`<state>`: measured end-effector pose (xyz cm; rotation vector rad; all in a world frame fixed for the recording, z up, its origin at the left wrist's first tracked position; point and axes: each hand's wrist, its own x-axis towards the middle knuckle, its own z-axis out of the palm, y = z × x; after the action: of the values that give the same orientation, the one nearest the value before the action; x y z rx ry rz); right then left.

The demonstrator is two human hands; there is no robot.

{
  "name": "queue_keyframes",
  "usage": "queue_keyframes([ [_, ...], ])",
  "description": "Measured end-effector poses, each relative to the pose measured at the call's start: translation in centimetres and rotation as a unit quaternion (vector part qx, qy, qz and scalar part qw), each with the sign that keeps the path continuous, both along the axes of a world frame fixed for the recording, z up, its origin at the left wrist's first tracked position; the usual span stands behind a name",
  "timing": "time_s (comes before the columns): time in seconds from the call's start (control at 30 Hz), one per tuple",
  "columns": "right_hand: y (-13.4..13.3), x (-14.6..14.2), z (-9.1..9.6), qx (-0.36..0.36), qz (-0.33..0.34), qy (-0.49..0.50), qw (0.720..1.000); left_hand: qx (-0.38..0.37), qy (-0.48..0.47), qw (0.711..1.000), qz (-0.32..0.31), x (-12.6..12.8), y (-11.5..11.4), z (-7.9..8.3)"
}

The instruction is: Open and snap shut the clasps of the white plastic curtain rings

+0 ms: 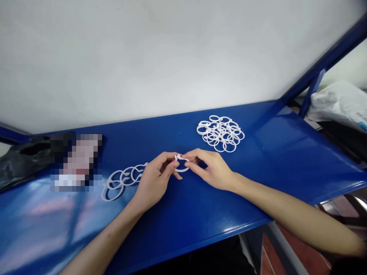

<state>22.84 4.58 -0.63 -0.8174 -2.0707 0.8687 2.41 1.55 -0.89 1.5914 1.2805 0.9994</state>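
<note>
Both my hands meet at the middle of a blue table, pinching one white plastic ring between them. My left hand grips the ring's left side with thumb and fingers closed. My right hand holds its right side, fingers curled. Left of my left hand lies a short row of white rings, overlapping one another. A pile of several loose white rings sits further back on the right.
A blurred-out flat object and a black bag lie at the table's left. A white wall runs behind the table. A white plastic bag rests beyond the blue frame post at right.
</note>
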Motion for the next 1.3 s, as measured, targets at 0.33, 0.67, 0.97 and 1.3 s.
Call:
queue_keyframes([
  [0.33, -0.4, 0.4, -0.2, 0.097, 0.066, 0.007, 0.993, 0.176, 0.082, 0.981, 0.005, 0.4, -1.2, -0.4],
  [0.67, 3.1, 1.9, 0.8, 0.229, -0.117, -0.049, 0.965, 0.280, 0.311, 0.907, 0.047, -2.0, 0.3, 1.0],
  [0.97, 9.7, 8.4, 0.4, 0.108, -0.402, -0.166, 0.894, 0.168, 0.575, 0.799, 0.048, -5.0, 1.1, 0.4],
  [1.3, 8.7, 7.5, 1.0, 0.157, -0.387, -0.174, 0.892, 0.060, 0.535, 0.843, -0.016, -4.9, 1.2, 1.1],
])
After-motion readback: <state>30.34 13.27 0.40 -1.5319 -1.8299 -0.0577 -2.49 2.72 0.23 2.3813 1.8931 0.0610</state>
